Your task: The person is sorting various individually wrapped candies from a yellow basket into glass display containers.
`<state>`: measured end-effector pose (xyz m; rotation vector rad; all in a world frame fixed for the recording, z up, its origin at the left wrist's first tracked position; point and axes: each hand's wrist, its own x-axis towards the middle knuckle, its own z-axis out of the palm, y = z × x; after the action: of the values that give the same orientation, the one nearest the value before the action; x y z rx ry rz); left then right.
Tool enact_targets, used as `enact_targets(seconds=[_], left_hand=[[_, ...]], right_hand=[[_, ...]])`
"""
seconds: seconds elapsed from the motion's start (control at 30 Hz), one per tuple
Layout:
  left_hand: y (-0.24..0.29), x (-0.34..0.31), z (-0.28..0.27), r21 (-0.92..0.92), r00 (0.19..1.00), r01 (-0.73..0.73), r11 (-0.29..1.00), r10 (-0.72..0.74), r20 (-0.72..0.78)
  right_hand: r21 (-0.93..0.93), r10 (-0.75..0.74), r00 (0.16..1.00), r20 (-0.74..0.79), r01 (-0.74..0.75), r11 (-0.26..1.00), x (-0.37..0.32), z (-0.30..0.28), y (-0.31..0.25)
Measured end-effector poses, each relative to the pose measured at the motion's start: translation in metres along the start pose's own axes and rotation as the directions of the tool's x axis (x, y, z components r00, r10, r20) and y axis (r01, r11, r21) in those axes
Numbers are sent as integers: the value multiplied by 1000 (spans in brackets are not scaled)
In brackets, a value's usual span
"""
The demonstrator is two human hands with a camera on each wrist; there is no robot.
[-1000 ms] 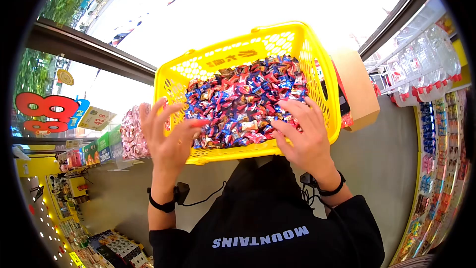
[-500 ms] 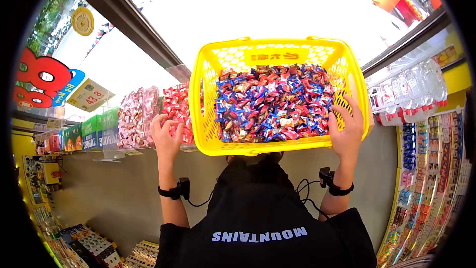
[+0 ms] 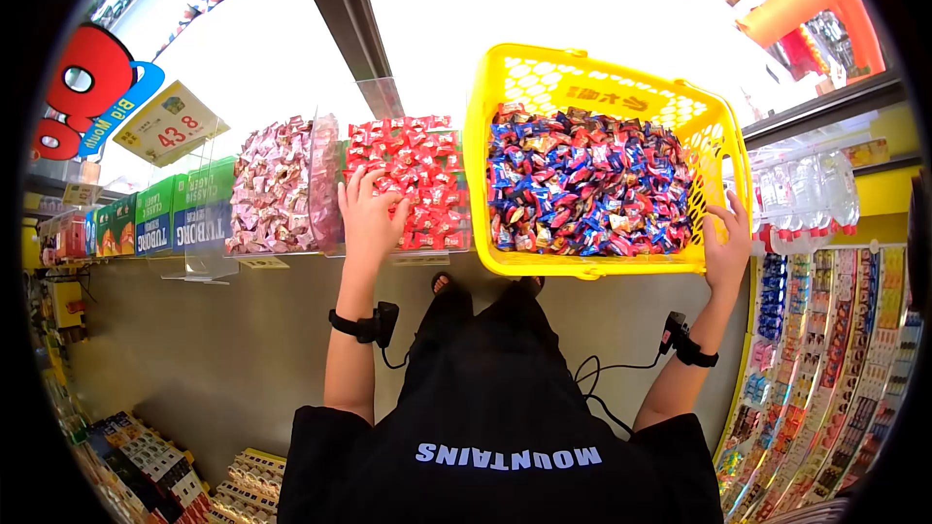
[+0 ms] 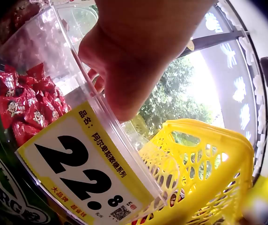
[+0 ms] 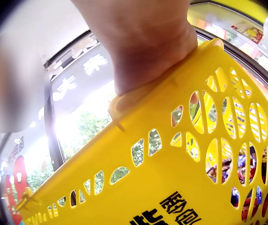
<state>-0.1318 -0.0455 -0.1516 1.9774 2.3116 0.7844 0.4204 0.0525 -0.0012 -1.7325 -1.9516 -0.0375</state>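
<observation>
A yellow plastic shopping basket (image 3: 582, 267), filled with wrapped candies (image 3: 592, 184) in blue, red and brown, stands in front of me to the right. My right hand (image 3: 728, 247) rests over its front right corner, fingers loosely bent at the inner side wall. In the right wrist view the heel of that hand lies at the rim and its fingers are hidden. My left hand (image 3: 374, 218) hovers over a clear bin of red wrapped candies (image 3: 422, 184), fingers relaxed and spread, holding nothing. A price label (image 4: 87, 173) reading 22.8 is on the bin's front.
Left of the red candies is a bin of pink wrapped candies (image 3: 277, 184), then green Tuborg boxes (image 3: 204, 209). A 43.8 price sign (image 3: 170, 124) stands behind. Bottled water (image 3: 806, 189) and a stocked shelf (image 3: 825, 359) are on the right. Windows run along the back.
The basket has shifted rightward in view as the head view turned, uncovering the red candy bin. My left hand has left the basket for the red candies; the right stays at the basket's right side.
</observation>
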Motion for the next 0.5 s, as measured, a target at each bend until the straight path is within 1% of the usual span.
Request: enact_targets(seconds=[0.13, 0.27, 0.37, 0.4, 0.5], left_hand=[[7, 3, 3, -17, 998, -13, 1000, 14, 65], [17, 3, 3, -52, 982, -12, 999, 21, 187], [28, 7, 4, -87, 977, -3, 996, 21, 212], [31, 9, 6, -81, 979, -10, 997, 26, 201], [47, 17, 11, -25, 976, 27, 999, -21, 217]], right_hand=[[-25, -8, 1000, -9, 8, 1000, 0, 2, 7], [2, 19, 1000, -9, -19, 1000, -2, 2, 9], [-16, 59, 998, 12, -59, 998, -1, 2, 6], [-19, 60, 998, 15, -60, 998, 0, 2, 6], [-27, 59, 998, 19, -58, 998, 0, 2, 7]])
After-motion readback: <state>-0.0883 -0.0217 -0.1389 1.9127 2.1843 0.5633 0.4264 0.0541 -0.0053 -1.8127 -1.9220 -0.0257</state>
